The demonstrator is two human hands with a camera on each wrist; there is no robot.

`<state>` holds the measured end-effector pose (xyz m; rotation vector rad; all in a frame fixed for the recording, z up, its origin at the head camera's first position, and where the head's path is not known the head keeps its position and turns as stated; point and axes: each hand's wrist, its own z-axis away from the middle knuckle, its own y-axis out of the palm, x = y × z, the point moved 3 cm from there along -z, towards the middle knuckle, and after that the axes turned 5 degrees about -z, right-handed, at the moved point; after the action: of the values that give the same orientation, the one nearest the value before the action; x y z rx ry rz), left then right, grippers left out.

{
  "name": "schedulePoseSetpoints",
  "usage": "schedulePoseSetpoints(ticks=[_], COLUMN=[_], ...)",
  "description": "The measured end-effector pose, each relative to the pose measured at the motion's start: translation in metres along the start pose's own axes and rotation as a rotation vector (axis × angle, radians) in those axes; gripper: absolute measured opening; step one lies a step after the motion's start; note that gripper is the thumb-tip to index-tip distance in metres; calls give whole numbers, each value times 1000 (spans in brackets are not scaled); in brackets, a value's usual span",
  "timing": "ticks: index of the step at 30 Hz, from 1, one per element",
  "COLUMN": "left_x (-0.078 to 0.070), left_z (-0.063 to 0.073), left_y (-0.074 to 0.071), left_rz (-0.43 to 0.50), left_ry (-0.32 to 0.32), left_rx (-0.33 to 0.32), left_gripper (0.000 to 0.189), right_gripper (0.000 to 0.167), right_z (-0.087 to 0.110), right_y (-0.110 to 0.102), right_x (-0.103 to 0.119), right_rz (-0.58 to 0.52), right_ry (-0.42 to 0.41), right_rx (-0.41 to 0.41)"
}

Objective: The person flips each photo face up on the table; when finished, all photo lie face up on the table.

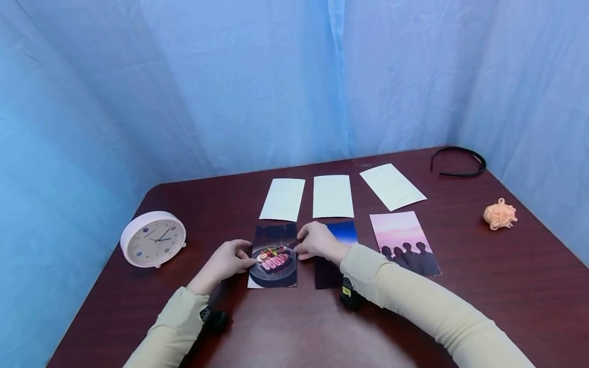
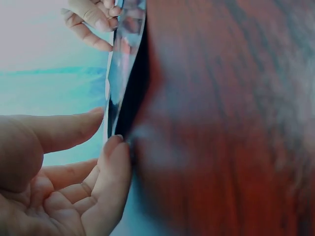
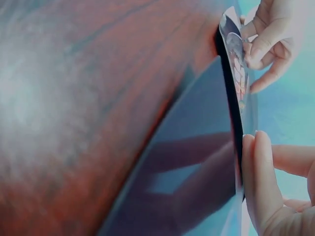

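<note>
A photo card of sliced meat on a dark plate (image 1: 273, 260) lies between my two hands at the middle of the table. My left hand (image 1: 227, 261) pinches its left edge with thumb and fingers. On the opposite edge, my right hand (image 1: 317, 241) grips the same photo card with its fingertips. A dark blue photo card (image 1: 342, 232) lies under my right hand and wrist, partly hidden. To its right is a pink-sky photo card (image 1: 398, 230) with silhouetted figures, its lower part partly behind my sleeve. In the right wrist view, the dark card (image 3: 182, 162) shows a glossy reflection.
Behind the photos lie a left white card (image 1: 282, 199), a middle white card (image 1: 333, 197) and a tilted white card (image 1: 393, 187). A round clock (image 1: 154, 240) stands at left. A black headband (image 1: 462, 175) and a peach yarn bundle (image 1: 499, 214) are at right.
</note>
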<state>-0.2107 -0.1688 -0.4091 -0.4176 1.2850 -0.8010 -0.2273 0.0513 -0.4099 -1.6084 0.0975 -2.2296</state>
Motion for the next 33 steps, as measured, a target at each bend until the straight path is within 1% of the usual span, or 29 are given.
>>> schedulePoseSetpoints(ticks=[5,8,11,15,18,21,23,25,27,29,33], left_x=[0,-2,-4,-11,-16,-20,-21,-23,-25,-26,-28], left_z=[3,3,1,-4,-10,-18,-23,-28,-33,-38,-51], left_y=[-9,-15,-20,-26,-31,-34,-36,-37,-39,-39,-41], left_rz=[-6,-27,-60,-79,-77,-63,-53,-37,-33,-21,-5], left_ry=[-23,-5,41,129,189,231,241,242,248,252,275], left_rx=[-20,-49,-108,-228,-291,-297,-280,-257,-239,-235,-267], left_gripper=[44,42,40,38,38,39,40,42,43,43,41], right_gripper=[30,30,28,26,28,30,31,32,34,39,45], right_z=[1,0,-1,-5,-11,-17,-19,-23,-27,-33,-47], right_y=[-5,-8,-13,-21,-30,-38,-42,-45,-47,-47,-49], right_x=[3,6,11,21,30,38,44,48,51,50,47], right_rz=[-18,-36,-12,43,30,36,78,128,174,194,233], right_ry=[-15,-27,-58,-118,-168,-245,-310,-351,-361,-345,-319], right_rx=[21,37,44,31,17,-1,-30,-62,-91,-97,-104])
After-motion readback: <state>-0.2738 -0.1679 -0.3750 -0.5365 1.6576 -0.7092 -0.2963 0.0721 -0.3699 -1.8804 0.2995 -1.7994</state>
